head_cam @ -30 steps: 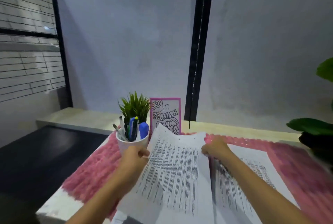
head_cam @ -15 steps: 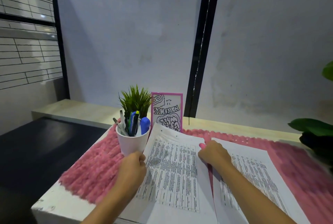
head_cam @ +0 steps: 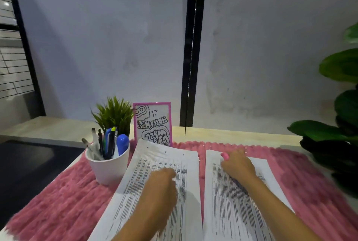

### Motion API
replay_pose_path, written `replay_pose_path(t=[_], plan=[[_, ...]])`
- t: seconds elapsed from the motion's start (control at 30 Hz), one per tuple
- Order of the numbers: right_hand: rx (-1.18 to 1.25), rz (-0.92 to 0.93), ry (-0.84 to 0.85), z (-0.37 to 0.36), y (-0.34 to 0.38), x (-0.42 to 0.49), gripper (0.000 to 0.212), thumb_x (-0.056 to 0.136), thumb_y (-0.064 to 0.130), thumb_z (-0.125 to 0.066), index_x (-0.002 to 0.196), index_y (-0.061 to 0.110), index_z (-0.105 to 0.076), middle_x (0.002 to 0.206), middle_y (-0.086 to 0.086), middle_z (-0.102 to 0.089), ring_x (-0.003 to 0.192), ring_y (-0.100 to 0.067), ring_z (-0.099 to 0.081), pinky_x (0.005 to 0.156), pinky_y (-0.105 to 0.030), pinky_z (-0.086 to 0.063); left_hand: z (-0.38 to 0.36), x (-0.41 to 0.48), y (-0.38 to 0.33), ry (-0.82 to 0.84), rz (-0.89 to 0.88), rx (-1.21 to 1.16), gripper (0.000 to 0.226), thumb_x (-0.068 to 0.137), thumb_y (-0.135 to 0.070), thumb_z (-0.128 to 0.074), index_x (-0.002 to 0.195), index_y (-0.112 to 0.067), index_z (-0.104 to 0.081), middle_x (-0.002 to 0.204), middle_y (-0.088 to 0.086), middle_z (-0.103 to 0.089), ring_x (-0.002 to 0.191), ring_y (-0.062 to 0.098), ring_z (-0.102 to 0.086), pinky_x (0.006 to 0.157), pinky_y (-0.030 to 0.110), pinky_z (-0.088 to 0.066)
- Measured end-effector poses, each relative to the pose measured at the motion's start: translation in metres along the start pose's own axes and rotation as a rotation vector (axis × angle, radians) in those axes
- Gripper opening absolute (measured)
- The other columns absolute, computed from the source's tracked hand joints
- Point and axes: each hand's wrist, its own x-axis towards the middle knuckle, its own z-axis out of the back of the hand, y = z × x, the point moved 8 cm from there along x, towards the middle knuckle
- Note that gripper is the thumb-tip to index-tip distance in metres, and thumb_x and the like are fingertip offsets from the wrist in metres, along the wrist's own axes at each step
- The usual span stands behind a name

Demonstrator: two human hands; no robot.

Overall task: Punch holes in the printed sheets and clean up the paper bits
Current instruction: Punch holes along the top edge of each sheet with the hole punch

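Your left hand (head_cam: 160, 184) rests on the left white printed sheet (head_cam: 135, 182), its fingers too blurred to tell, while your right hand (head_cam: 237, 166) has relaxed fingers (head_cam: 225, 156) pinning the right white printed sheet (head_cam: 232, 213) flat, probably for squaring.

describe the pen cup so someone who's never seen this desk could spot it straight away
Start from the fluffy pink mat spread over the pale desk. On its far left part, just left of the white printed sheets, stands a round white cup, in front of a small spiky green plant. Unlike its neighbours, it bristles with pens and a fat blue-capped marker.
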Motion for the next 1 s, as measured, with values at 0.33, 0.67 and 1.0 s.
replay_pose_path(t=[0.33, 0.67, 1.0], plan=[[0.035, 0.137, 0.051, -0.006, -0.024, 0.031, 0.026, 0.096, 0.027, -0.042, 0.074, 0.033, -0.054, 0.113, -0.007, -0.054, 0.073, -0.015, -0.053, 0.072, -0.034, -0.050, -0.113, 0.078, -0.080, 0.117, 0.108, -0.234, 0.039, 0.090, 0.007, -0.041, 0.122, -0.007, -0.058, 0.099, 0.005, -0.065, 0.088, 0.019, -0.063, 0.073, 0.028, -0.049], [0.133, 0.108, -0.014, -0.004, -0.028, 0.034, 0.002, 0.090, 0.030, -0.053, 0.089, 0.029, -0.052, 0.122, -0.004, -0.046, 0.094, -0.018, -0.057, 0.078, -0.033, -0.051, -0.122, 0.104, -0.061, -0.065, 0.166, -0.720, 0.030, 0.089, -0.009, -0.067, 0.118, -0.014, -0.065, 0.096, -0.002, -0.071, 0.087, 0.012, -0.067, 0.085, 0.037, -0.057], [0.650, 0.205, -0.161, 0.036, -0.031, 0.031, 0.067, 0.090, 0.021, -0.065, 0.146, 0.042, -0.036, 0.107, 0.004, -0.051, 0.090, -0.008, -0.053, 0.086, -0.035, -0.051, -0.123, 0.112, -0.057, -0.043, 0.144, -0.892, 0.026, 0.089, 0.008, -0.055, 0.096, -0.017, -0.056, 0.096, 0.003, -0.066, 0.086, 0.015, -0.065, 0.071, 0.020, -0.051]])
